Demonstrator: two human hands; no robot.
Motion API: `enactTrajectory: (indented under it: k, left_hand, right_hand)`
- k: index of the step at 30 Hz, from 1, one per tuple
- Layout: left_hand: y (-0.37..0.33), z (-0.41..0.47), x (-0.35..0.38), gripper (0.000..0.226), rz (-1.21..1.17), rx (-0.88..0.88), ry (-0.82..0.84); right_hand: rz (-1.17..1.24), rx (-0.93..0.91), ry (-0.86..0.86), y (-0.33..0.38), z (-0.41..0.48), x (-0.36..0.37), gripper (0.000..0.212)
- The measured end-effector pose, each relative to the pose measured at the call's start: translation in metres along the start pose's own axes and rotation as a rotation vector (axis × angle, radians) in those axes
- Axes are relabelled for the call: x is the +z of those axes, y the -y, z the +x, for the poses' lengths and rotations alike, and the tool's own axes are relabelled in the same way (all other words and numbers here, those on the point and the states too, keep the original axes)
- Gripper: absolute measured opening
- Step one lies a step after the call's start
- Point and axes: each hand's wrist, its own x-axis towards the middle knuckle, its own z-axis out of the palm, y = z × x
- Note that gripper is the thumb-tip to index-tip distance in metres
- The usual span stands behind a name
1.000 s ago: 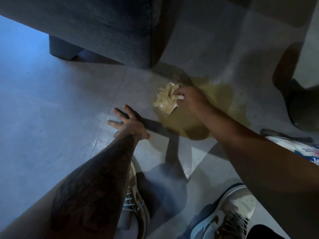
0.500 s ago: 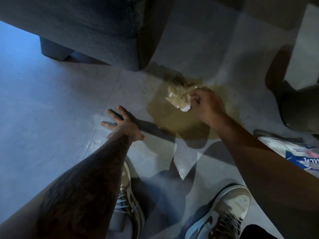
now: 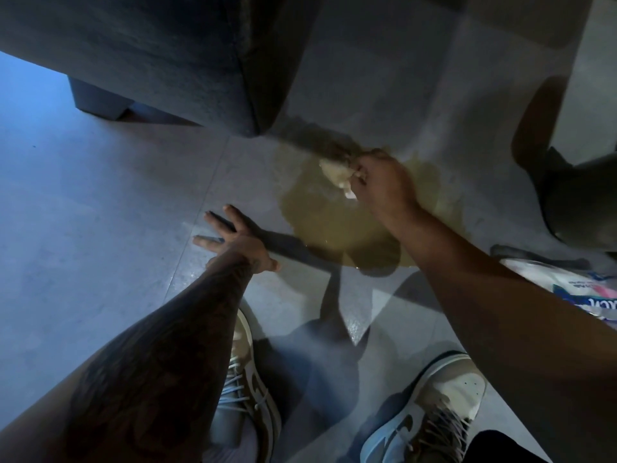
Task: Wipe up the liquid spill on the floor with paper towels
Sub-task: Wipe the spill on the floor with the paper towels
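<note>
A yellowish-brown liquid spill [image 3: 337, 225] spreads over the grey tiled floor in front of a dark sofa. My right hand [image 3: 384, 185] grips a crumpled, soaked paper towel [image 3: 335, 172] at the far edge of the spill, close to the sofa's shadow. My left hand [image 3: 233, 238] rests flat on the floor to the left of the spill, fingers spread, holding nothing.
The dark sofa [image 3: 150, 61] with a block foot [image 3: 100, 101] fills the upper left. A paper towel package [image 3: 574, 289] lies at the right edge. A dark object [image 3: 581, 195] stands at the right. My two sneakers [image 3: 247, 389] [image 3: 430, 412] are at the bottom.
My right hand has dragged the paper towel from the spill's left side up and to the right, toward the sofa. My left hand stays planted on the floor.
</note>
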Motion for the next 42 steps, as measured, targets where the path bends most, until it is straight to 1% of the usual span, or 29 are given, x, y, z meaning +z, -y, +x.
enactTrajectory:
  k: [2, 3, 4, 6, 7, 8, 10, 11, 12, 14, 15, 17, 19, 22, 25, 27, 28, 31, 37, 40, 42]
  left_hand:
    - [0.0, 0.0, 0.0, 0.154, 0.007, -0.003, 0.005]
    - [0.0, 0.0, 0.0, 0.155, 0.015, -0.006, 0.003]
    - [0.0, 0.0, -0.001, 0.155, 0.026, -0.011, 0.0]
    - [0.0, 0.0, -0.001, 0.155, 0.043, -0.017, -0.001]
    - [-0.001, 0.0, -0.001, 0.155, 0.044, -0.019, 0.002]
    - [-0.001, 0.0, -0.001, 0.155, 0.045, -0.021, 0.004]
    - [-0.002, 0.0, -0.001, 0.155, 0.054, -0.025, 0.001]
    - [-0.002, 0.0, -0.001, 0.155, 0.058, -0.022, -0.002]
    - [-0.002, 0.0, -0.001, 0.155, 0.058, -0.018, -0.006]
    - [-0.002, 0.0, -0.001, 0.155, 0.059, -0.015, -0.011]
    - [-0.001, 0.0, 0.0, 0.155, 0.056, -0.013, -0.01]
    - [0.0, 0.0, 0.0, 0.155, 0.048, -0.005, -0.002]
    - [0.001, 0.0, -0.001, 0.155, 0.046, -0.001, 0.002]
    - [-0.001, 0.0, -0.001, 0.155, 0.067, -0.009, -0.004]
    - [-0.001, 0.002, -0.001, 0.155, 0.074, -0.02, -0.005]
    - [-0.001, 0.002, 0.0, 0.156, 0.071, -0.022, -0.011]
    - [-0.002, 0.003, 0.0, 0.157, 0.072, -0.022, -0.015]
    - [-0.001, 0.006, 0.001, 0.158, 0.079, -0.021, -0.026]
    - [-0.001, 0.008, 0.002, 0.159, 0.056, -0.037, -0.042]
    - [-0.002, 0.008, 0.002, 0.157, 0.043, -0.033, -0.042]
    - [-0.002, 0.009, 0.002, 0.158, 0.039, -0.046, -0.049]
  right_hand:
    - [0.087, -0.034, -0.097, 0.001, -0.008, -0.005, 0.023]
    - [0.096, -0.056, -0.113, -0.001, -0.013, -0.004, 0.023]
    - [0.066, -0.07, -0.078, -0.003, -0.018, -0.002, 0.024]
    - [-0.047, -0.049, 0.122, -0.011, -0.026, 0.002, 0.031]
    - [-0.078, -0.029, 0.189, -0.014, -0.028, 0.001, 0.033]
    - [-0.076, -0.022, 0.185, -0.016, -0.029, -0.001, 0.031]
    - [-0.061, -0.044, 0.058, -0.016, -0.025, -0.009, 0.027]
    - [-0.092, -0.074, 0.013, -0.014, -0.021, -0.013, 0.029]
    - [-0.146, -0.1, 0.029, -0.01, -0.017, -0.017, 0.038]
    - [-0.265, -0.122, 0.215, -0.003, -0.007, -0.022, 0.059]
    - [-0.309, -0.129, 0.301, 0.0, -0.002, -0.022, 0.063]
    - [-0.329, -0.143, 0.378, 0.001, 0.003, -0.019, 0.059]
    - [-0.301, -0.149, 0.398, 0.0, 0.003, -0.017, 0.048]
    - [-0.225, -0.112, 0.337, -0.006, 0.002, -0.023, 0.04]
    - [-0.198, -0.045, 0.111, -0.022, 0.01, -0.034, 0.042]
    - [-0.246, 0.028, 0.018, -0.035, 0.017, -0.039, 0.043]
    - [-0.264, 0.071, 0.021, -0.04, 0.019, -0.038, 0.043]
    - [-0.274, 0.147, 0.131, -0.043, 0.011, -0.027, 0.047]
    - [-0.138, 0.083, 0.259, -0.036, -0.026, -0.017, 0.04]
    - [-0.051, 0.128, 0.186, -0.042, -0.029, -0.035, 0.033]
    - [0.025, 0.179, 0.137, -0.049, -0.02, -0.051, 0.038]
